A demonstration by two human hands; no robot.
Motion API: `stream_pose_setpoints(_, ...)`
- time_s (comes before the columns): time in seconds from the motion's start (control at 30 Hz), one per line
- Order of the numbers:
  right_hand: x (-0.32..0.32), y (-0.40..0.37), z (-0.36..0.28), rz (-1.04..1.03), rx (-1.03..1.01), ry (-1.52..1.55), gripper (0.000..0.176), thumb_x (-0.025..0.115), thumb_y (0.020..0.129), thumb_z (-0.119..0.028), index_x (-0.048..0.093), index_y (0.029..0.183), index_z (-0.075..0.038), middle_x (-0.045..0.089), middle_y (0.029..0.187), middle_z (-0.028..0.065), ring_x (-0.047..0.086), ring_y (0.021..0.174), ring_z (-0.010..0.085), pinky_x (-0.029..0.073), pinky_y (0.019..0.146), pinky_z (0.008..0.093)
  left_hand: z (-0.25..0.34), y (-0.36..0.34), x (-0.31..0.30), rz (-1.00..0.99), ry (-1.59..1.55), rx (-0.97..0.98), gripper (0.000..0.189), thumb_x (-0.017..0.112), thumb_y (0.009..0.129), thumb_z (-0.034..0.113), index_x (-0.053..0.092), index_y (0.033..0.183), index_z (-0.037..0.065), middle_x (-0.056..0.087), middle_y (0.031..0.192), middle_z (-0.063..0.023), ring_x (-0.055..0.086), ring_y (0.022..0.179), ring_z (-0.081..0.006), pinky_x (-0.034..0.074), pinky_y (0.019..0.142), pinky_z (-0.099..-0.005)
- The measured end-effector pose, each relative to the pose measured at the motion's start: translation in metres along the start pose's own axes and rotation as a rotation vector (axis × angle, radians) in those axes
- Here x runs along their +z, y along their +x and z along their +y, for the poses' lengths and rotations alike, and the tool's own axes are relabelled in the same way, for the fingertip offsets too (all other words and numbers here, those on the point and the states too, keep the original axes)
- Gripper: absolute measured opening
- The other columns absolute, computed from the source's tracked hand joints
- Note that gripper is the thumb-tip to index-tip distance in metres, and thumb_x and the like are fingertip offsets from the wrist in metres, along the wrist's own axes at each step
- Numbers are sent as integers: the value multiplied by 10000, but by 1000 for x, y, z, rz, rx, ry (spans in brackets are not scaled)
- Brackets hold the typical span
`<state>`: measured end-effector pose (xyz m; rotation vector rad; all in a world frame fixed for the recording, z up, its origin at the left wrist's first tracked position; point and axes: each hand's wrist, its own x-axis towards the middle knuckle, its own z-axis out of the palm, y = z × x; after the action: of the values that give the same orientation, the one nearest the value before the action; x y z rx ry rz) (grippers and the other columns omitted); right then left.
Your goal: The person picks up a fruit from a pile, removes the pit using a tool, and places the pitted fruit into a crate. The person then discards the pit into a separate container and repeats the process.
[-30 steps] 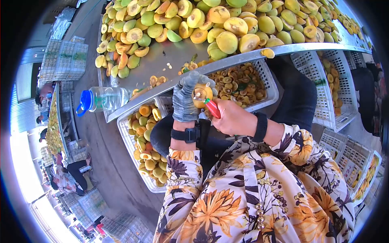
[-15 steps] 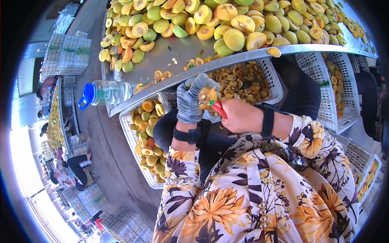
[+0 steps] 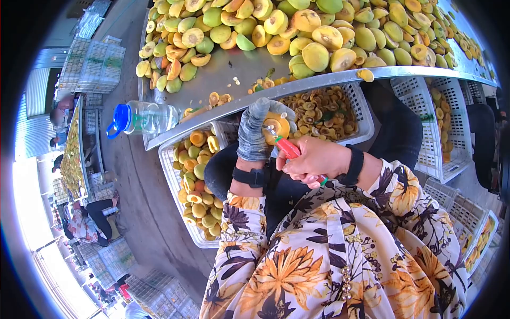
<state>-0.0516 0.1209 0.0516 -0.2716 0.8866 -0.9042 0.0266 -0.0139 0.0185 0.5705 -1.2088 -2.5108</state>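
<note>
My left hand (image 3: 251, 133), in a grey knit glove, is closed around a halved yellow peach (image 3: 281, 125) with its cut face turned up. My right hand (image 3: 321, 158) is bare and wrapped around the red handle of a pitting tool (image 3: 287, 148). The tool's metal tip lies at the middle of the cut face; its exact shape is too small to make out. A green end of the handle shows below my fingers. Both hands are above my lap, just in front of the metal table edge (image 3: 234, 104).
Peach halves (image 3: 329, 37) are heaped on the metal table. Below it, one white crate (image 3: 363, 114) contains brownish fruit scraps, and another crate (image 3: 169, 165) at left is full of peach halves. A blue-capped water bottle (image 3: 151, 118) is by the table corner. People work at far left.
My right hand has rolled, so more of the red handle and its green end now show. The peach half's cut face is more exposed, with the metal tip visible on it.
</note>
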Motion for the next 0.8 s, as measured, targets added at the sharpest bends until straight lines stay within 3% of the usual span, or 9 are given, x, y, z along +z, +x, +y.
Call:
stream_pose_setpoints(0.33, -6, 18, 16, -129, 51, 250, 117, 479, 832, -44, 468, 948, -38, 402, 562, 1, 322, 355, 43, 308, 325, 219, -36, 5, -8, -113, -450, 35, 394, 542, 811, 460, 546, 762, 69, 595, 749, -120, 601, 601, -245, 496, 496, -310)
stream_pose_setpoints(0.47, -7, 16, 22, -137, -47, 327, 112, 484, 838, -48, 478, 949, -40, 394, 549, -1, 323, 351, 45, 307, 328, 219, -33, 7, -24, 167, -236, -146, 390, 520, 817, 496, 553, 852, 109, 586, 835, -65, 575, 678, -201, 477, 540, -335)
stream_pose_setpoints(0.53, -8, 3, 16, -120, -293, 235, 127, 479, 825, -24, 482, 951, -33, 393, 533, 3, 332, 341, 50, 307, 322, 222, -35, 10, -14, 568, -432, -41, 421, 509, 817, 509, 550, 903, 99, 597, 847, -67, 588, 676, -196, 495, 552, -352)
stream_pose_setpoints(0.57, -11, -3, 10, -22, -371, 196, 142, 489, 809, -17, 486, 951, -26, 396, 520, 5, 340, 334, 54, 313, 321, 224, -29, 7, -12, 617, -444, 2, 452, 516, 802, 526, 541, 938, 97, 600, 847, -75, 601, 698, -227, 513, 534, -334)
stream_pose_setpoints(0.6, -15, -9, 3, 64, -370, 226, 153, 487, 796, -11, 494, 949, -21, 428, 538, 5, 372, 336, 63, 328, 325, 227, -31, 2, -32, 401, -438, -43, 483, 494, 801, 551, 543, 948, 93, 604, 843, -84, 600, 697, -233, 513, 552, -341)
stream_pose_setpoints(0.67, -39, 11, 11, 425, -332, -360, 147, 494, 786, -45, 503, 928, -8, 488, 554, 36, 442, 343, 103, 369, 337, 255, -21, 0, -24, 579, -380, 4, 540, 450, 799, 595, 544, 949, 85, 606, 806, -97, 601, 621, -261, 511, 533, -340)
stream_pose_setpoints(0.73, -103, 48, 71, 853, -599, -1463, 160, 523, 777, -96, 509, 895, 10, 530, 564, 78, 493, 350, 138, 389, 342, 277, -16, -5, -25, 485, -371, 33, 573, 429, 795, 616, 541, 956, 77, 607, 800, -109, 599, 600, -275, 513, 537, -346)
stream_pose_setpoints(0.77, -88, 39, 62, 917, -451, -1173, 206, 574, 757, -156, 507, 847, 17, 525, 544, 112, 552, 421, 207, 437, 415, 316, -15, -4, -27, 399, -372, 65, 606, 409, 790, 636, 539, 962, 70, 608, 793, -121, 597, 579, -290, 515, 541, -352)
stream_pose_setpoints(0.8, -74, 31, 45, 901, -445, -1184, 206, 574, 757, -156, 507, 847, 17, 525, 544, 112, 552, 421, 207, 437, 415, 316, -13, -5, -27, 413, -382, 72, 606, 409, 790, 636, 539, 962, 70, 608, 793, -121, 597, 579, -290, 515, 541, -352)
